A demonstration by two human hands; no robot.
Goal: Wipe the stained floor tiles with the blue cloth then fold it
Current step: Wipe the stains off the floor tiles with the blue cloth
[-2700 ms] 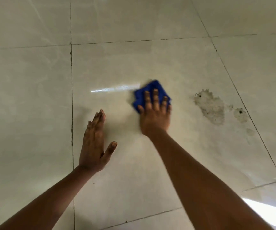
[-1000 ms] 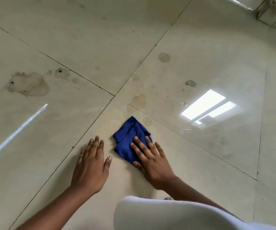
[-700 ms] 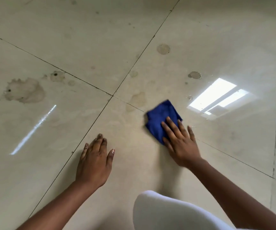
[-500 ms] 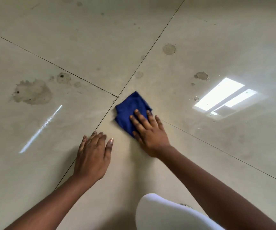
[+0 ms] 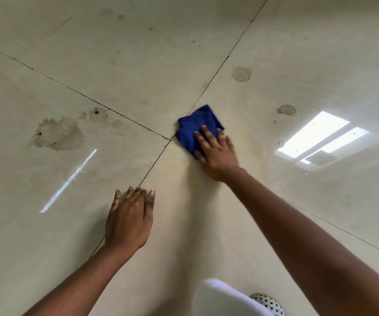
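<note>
The cloth point(image 5: 193, 128) under the right hand point(image 5: 216, 153) is deep blue. The floor tiles point(image 5: 138, 65) are pale cream with thin dark lines between them. Left of the left hand point(image 5: 128, 221) is a big grey-brown stain point(image 5: 58, 134) with dark specks. Near the right arm, low down, is white fabric point(image 5: 222, 299) and a black-and-white dotted thing point(image 5: 269, 303).

The floor point(image 5: 138, 53) is glossy beige tile, its dark grout lines point(image 5: 218, 67) crossing just left of the blue cloth point(image 5: 195, 126), which lies flat under the right hand point(image 5: 216, 151). The left hand point(image 5: 129, 217) rests palm-down over a grout line nearer the camera. A large brownish stain point(image 5: 58, 134) marks the left tile, with smaller round spots point(image 5: 241, 74) to the right.
</note>
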